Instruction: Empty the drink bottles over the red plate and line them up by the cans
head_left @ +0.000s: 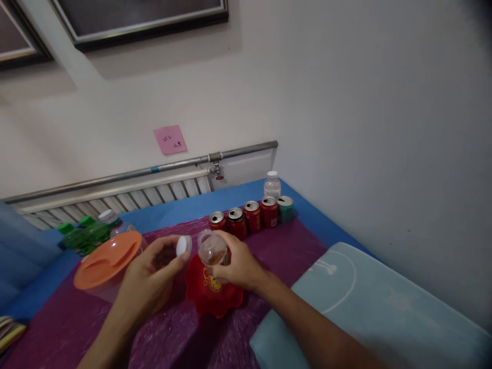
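Note:
Between thumb and fingers, my left hand [154, 277] pinches a white bottle cap [183, 245]. My right hand [240, 264] is wrapped round a small clear bottle [212, 249], uncapped and tilted with its mouth toward the upper left. Some brownish content shows low inside the bottle. Cap and bottle are a short gap apart. Below them lies a red scallop-edged dish [219, 302] with a yellow design, partly hidden by my right hand and the bottle.
Several opened drink cans [252, 216] stand in a row behind, with a white-capped clear bottle [272, 185] beyond. An orange-lidded container [109, 260] and green-capped bottles [88, 233] are at left. A purple sheet [169, 333] covers the surface; a pale blue folded cloth [369, 307] lies right.

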The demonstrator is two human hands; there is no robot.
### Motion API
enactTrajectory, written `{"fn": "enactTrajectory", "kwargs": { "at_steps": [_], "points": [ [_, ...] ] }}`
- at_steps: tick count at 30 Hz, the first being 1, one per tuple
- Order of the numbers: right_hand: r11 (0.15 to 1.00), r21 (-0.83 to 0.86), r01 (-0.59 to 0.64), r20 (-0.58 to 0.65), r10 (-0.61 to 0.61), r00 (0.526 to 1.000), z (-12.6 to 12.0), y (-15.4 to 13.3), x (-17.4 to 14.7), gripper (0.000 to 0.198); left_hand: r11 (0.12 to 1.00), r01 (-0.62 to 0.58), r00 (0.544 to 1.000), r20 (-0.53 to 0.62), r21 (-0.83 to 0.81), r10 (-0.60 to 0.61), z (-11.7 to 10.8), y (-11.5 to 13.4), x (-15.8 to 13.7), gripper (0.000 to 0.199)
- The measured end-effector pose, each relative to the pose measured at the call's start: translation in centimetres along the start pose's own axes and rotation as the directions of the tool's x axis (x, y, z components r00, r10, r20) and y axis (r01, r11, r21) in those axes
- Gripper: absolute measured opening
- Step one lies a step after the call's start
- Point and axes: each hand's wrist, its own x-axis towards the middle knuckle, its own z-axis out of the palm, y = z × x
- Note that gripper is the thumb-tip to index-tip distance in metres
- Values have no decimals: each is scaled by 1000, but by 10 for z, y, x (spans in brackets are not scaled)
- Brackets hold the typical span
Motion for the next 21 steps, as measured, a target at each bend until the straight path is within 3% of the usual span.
{"fn": "enactTrajectory", "kwargs": {
  "at_steps": [2, 4, 9, 16, 21],
  "points": [
    [992, -121, 46, 30, -43, 999, 2, -2, -2, 72, 1000, 0, 998, 60, -3, 0, 8, 15, 8, 52],
    [974, -215, 70, 48, -61, 997, 2, -2, -3, 70, 995, -16, 994, 107, 102, 5, 13, 22, 12, 47],
    [956, -288, 58, 63, -42, 997, 0, -7, -4, 64, 954, -58, 989, 146, 295, 15, 13, 26, 17, 41],
    [979, -205, -11, 67, 26, 997, -3, -15, -4, 58, 974, -60, 996, 80, 219, 44, 15, 18, 16, 44],
    [971, -238, 18, 92, 5, 996, -1, -13, -4, 49, 976, -51, 982, 191, 213, 10, 9, 9, 19, 44]
  ]
}}
